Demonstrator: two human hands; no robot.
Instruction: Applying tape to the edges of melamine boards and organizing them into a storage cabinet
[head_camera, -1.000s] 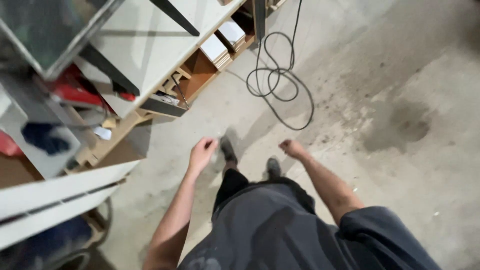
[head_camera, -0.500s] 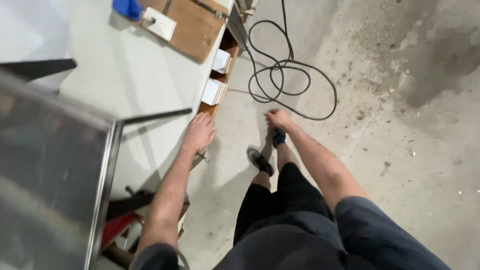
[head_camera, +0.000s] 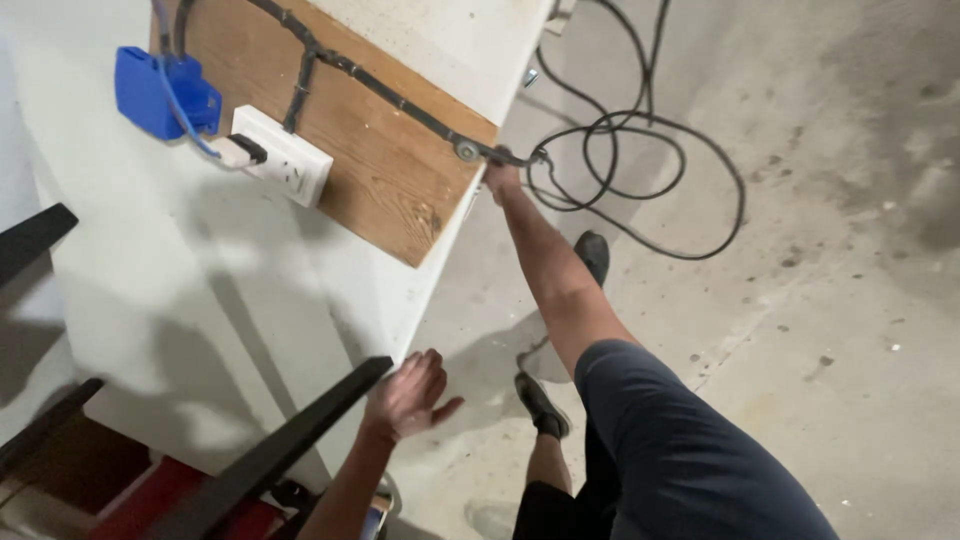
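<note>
Right hand (head_camera: 501, 178), arm fully extended toward upper centre of frame, is closed around the black cable (head_camera: 640, 130) at the white table (head_camera: 150, 290) edge; the cable loops onto the concrete floor (head_camera: 800, 300). Left hand (head_camera: 410, 393), lower centre, hangs loosely spread and empty beside the table edge. Right fingers are too small to make out.

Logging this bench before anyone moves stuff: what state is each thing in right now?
Right hand: closed on the black cable at the table's edge.
Left hand: open, holding nothing, beside the white table.
Black cable: loosely coiled on the floor.
White outlet: one plug in.
Blue box: resting by the wooden board.
</note>
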